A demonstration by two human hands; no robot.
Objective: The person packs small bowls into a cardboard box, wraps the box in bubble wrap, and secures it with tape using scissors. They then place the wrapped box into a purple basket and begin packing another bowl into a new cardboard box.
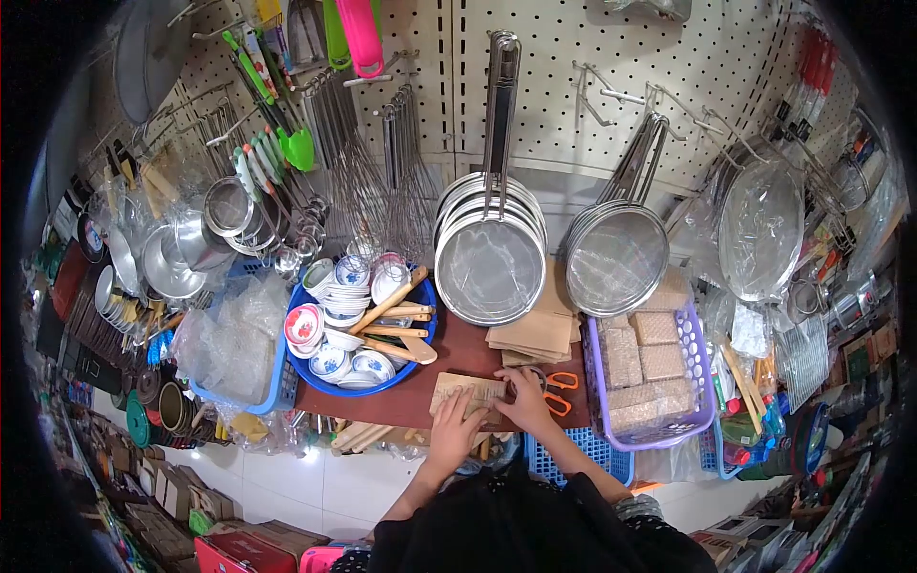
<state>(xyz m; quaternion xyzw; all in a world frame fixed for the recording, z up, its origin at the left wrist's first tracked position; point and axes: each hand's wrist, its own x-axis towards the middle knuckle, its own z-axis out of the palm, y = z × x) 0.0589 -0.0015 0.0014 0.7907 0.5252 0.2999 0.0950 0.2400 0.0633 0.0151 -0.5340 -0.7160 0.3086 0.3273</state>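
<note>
A small piece of brown cardboard (457, 386) lies on the dark red tabletop (368, 405) near its front edge. My left hand (458, 425) rests on the lower side of the cardboard, its fingers spread. At the right end of the cardboard is my right hand (525, 401), its fingers bent near a dark round object too small to make out. Orange-handled scissors (562, 392) lie just right of this hand. Behind the hands, flat brown cardboard pieces (531, 334) are stacked.
A blue bowl (359, 390) of small dishes and wooden utensils stands left. Right is a purple basket (650, 442) of wrapped blocks. Strainers (490, 272) hang behind on a pegboard (544, 86). A blue basket (583, 456) sits below the front edge.
</note>
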